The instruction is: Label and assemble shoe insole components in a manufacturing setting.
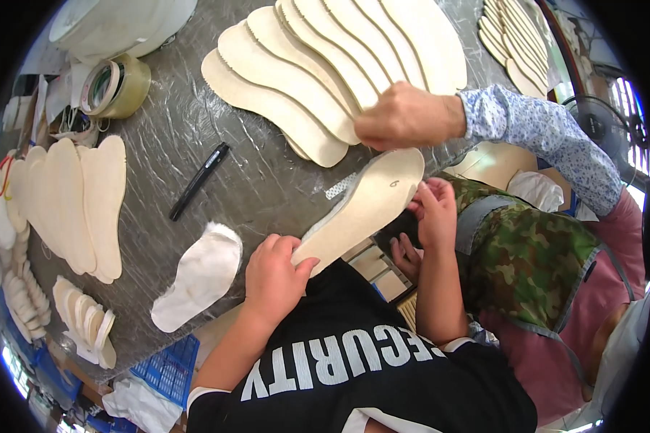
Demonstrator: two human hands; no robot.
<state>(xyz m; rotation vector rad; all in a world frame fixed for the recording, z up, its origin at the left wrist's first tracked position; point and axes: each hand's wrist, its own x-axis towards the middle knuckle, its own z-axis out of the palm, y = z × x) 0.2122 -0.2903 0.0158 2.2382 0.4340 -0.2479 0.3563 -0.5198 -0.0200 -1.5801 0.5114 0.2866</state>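
Observation:
Between my two hands is a beige insole (pixel 361 209) with a fuzzy white underside and a small handwritten mark near its wide end. My left hand (pixel 273 273) pinches the narrow end, thumb on top. At the other end, my right hand (pixel 436 209) grips the edge with its fingertips. A white fluffy insole (pixel 201 278) lies on the table left of my left hand. Just beyond the held insole, a co-worker's closed hand (pixel 408 115) in a floral sleeve rests at a fanned row of beige insoles (pixel 296 79); whether it holds anything is hidden.
A black marker (pixel 199 182) lies on the grey plastic-covered table (pixel 173 115). Tape rolls (pixel 119 86) and a white tub (pixel 115 29) stand far left. More insole stacks sit at the left (pixel 72 209) and far right (pixel 516 43). The co-worker, in a camouflage apron (pixel 534 252), is close at my right.

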